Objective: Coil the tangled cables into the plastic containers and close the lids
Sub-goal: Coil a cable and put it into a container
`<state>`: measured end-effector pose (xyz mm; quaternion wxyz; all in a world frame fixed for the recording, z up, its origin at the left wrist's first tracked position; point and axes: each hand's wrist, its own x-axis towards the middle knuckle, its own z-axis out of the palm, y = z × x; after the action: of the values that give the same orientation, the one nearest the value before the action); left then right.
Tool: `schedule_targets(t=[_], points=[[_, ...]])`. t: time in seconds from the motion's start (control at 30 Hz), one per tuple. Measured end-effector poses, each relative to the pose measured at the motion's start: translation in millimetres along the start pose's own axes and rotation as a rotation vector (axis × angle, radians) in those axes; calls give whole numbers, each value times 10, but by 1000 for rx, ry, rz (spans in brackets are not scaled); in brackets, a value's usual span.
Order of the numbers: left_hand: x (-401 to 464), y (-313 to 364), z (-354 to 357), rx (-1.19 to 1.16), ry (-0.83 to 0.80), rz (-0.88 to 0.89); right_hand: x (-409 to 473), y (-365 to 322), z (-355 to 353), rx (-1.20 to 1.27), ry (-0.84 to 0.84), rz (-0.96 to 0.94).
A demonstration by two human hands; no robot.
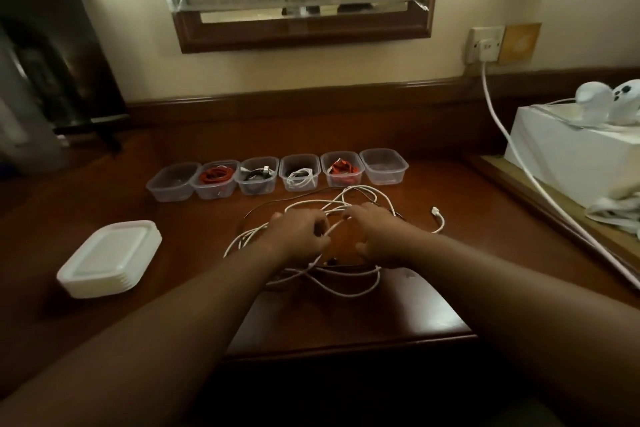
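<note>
At frame centre, the left hand [300,231] curls its fingers around a strand of the tangled white cable [341,282] on the wooden desk [180,315]. The right hand [377,236], fingers bent, grips the same tangle. Six plastic containers [383,166] line up just above; stacked lids [109,258] sit at left.

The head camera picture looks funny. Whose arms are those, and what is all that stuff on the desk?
There is only one picture, taken by a camera worn on a person's head, so you see their own two arms reaching forward. No machine here, just hands. The left hand and the right hand each pinch part of a tangled white cable lying on the wooden desk. Behind it stand six clear plastic containers in a row. Four already hold coiled cables; the two end ones look empty. On the left sits a stack of white lids, none on yet.
</note>
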<state>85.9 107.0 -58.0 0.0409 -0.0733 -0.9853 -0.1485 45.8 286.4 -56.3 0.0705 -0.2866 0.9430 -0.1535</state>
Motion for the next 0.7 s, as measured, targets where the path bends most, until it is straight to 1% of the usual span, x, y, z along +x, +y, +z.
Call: schedule_targets(t=[0.03, 0.1, 0.17, 0.23, 0.3, 0.37, 0.4, 0.47, 0.53, 0.67, 0.7], points=[[6, -5, -56, -79, 77, -2, -12, -21, -38, 16, 56, 10], [-10, 40, -188, -224, 166, 34, -25, -88, -103, 101, 183, 23], [-23, 103, -354, -307, 240, 63, -15, -175, -213, 279, 272, 32], [-51, 179, -509, -368, 324, 92, -20, -259, -353, 391, 296, 45], [-73, 254, -573, -420, 383, 111, -77, -327, -509, 397, 312, 83], [-109, 291, -544, -480, 389, 122, -162, -348, -503, 449, 364, 83], [-92, 339, -582, -480, 370, 143, -181, -336, -479, 531, 383, 63], [-8, 346, -694, -455, 334, 145, -198, -360, -398, 746, 355, 67], [94, 287, -764, -453, 350, 107, -122, -343, -342, 853, 368, 82], [180, 166, -761, -631, 326, -15, 50, -422, -412, 1038, 469, 67], [173, 128, -742, -643, 295, -50, 77, -447, -428, 1069, 489, 69]])
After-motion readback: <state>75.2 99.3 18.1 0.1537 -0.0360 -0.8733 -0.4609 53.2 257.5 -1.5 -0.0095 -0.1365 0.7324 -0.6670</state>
